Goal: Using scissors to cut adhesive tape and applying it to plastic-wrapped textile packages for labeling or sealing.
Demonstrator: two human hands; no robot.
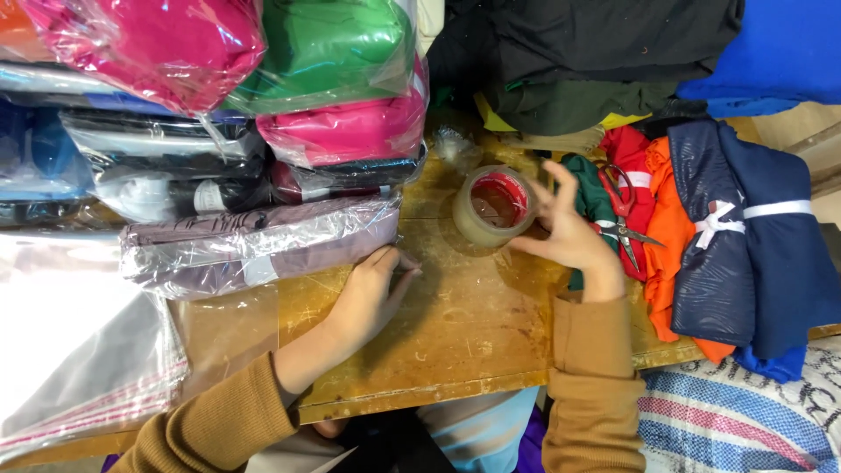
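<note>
My left hand (368,293) rests flat on the wooden table (455,333), its fingertips against the end of a mauve garment sealed in a clear plastic bag (254,245). My right hand (569,229) hovers with spread fingers just right of a roll of clear packing tape (492,206) with a red core, thumb close to the roll, holding nothing. Red-handled scissors (624,215) lie on folded cloth just right of that hand.
Bagged garments in pink (342,131), green (324,48) and dark colours are stacked at the back left. Empty clear bags (79,350) lie at the left. Folded red, orange (670,236) and navy cloth (753,245) sit at the right; dark cloth lies behind.
</note>
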